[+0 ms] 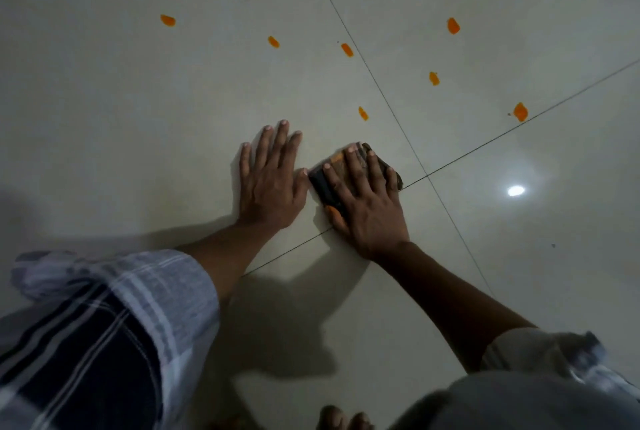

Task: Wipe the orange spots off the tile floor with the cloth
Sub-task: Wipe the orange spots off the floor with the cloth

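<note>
Bare toes point(343, 419), dim and cropped by the lower edge. Right hand point(367, 201) lies flat on the folded dark cloth point(320, 185), fingers point(354, 166) spread, hiding most of it. Left hand point(270, 187) rests flat on the tile floor point(138, 118), fingers spread, just beside the cloth. Orange spots point(363, 113) lie beyond; one is cut off at top.

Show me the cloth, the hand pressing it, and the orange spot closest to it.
cloth point(319, 185), head view, dark left edge
right hand point(367, 208), head view, its back
nearest orange spot point(363, 113), head view, its middle
</note>
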